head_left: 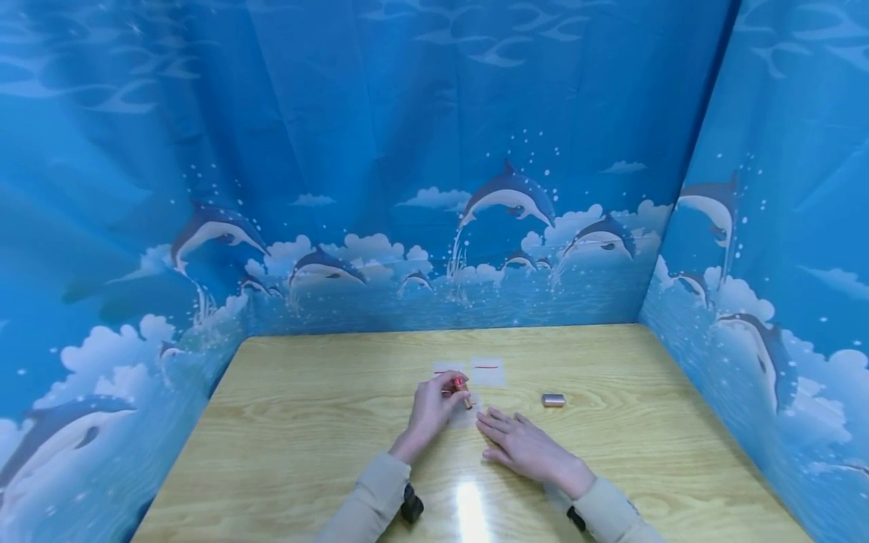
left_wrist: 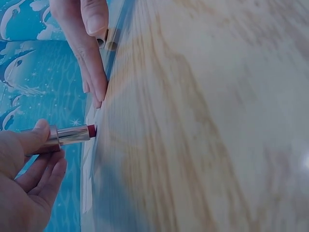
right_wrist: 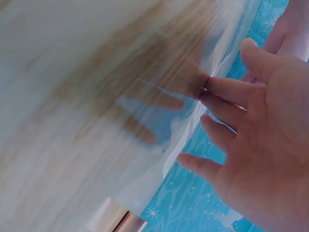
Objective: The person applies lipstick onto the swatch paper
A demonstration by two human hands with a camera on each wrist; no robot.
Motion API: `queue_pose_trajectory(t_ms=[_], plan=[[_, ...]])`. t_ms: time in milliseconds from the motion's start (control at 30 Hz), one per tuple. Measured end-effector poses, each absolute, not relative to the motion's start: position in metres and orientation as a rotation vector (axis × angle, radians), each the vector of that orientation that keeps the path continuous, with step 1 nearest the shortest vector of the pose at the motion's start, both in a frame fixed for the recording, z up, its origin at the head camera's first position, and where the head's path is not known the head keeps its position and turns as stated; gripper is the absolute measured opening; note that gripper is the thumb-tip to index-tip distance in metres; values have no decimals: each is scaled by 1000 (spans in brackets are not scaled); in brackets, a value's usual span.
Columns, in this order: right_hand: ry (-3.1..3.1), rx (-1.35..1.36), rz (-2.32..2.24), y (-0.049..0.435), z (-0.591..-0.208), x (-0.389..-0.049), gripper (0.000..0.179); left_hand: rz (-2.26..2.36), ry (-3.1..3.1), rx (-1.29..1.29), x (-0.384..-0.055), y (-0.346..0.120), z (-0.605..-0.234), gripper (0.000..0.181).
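Note:
My left hand (head_left: 431, 408) pinches a lipstick (left_wrist: 72, 135) between thumb and fingers. Its red tip points down at a small paper slip (head_left: 465, 417) and appears to touch it in the left wrist view. A short red mark shows on that slip beside the tip. My right hand (head_left: 526, 446) lies just to the right, fingers extended, with fingertips at the slip's edge. In the right wrist view, the right palm (right_wrist: 260, 130) faces the camera and holds nothing. The lipstick cap (head_left: 553, 400), a short metallic tube, lies on its side beyond the right hand.
Two more paper slips lie farther back, the right slip (head_left: 494, 377) bearing a red line and the left one partly behind my left hand. The wooden table (head_left: 305, 422) is glossy and reflective. A blue dolphin-print curtain (head_left: 366, 136) surrounds its back and sides.

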State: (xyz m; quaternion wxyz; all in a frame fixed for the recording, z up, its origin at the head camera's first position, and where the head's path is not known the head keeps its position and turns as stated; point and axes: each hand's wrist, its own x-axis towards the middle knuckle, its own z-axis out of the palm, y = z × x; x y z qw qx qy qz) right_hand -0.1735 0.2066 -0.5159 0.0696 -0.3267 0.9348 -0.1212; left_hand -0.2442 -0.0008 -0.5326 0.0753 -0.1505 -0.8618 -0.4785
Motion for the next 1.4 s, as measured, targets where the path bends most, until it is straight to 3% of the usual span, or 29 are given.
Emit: queue_pose_trajectory(t_ms=[1400], plan=[[2818,-989,-391,206,-511,-173,56,-1446,-2569,-418,-240,-27,-529,30]])
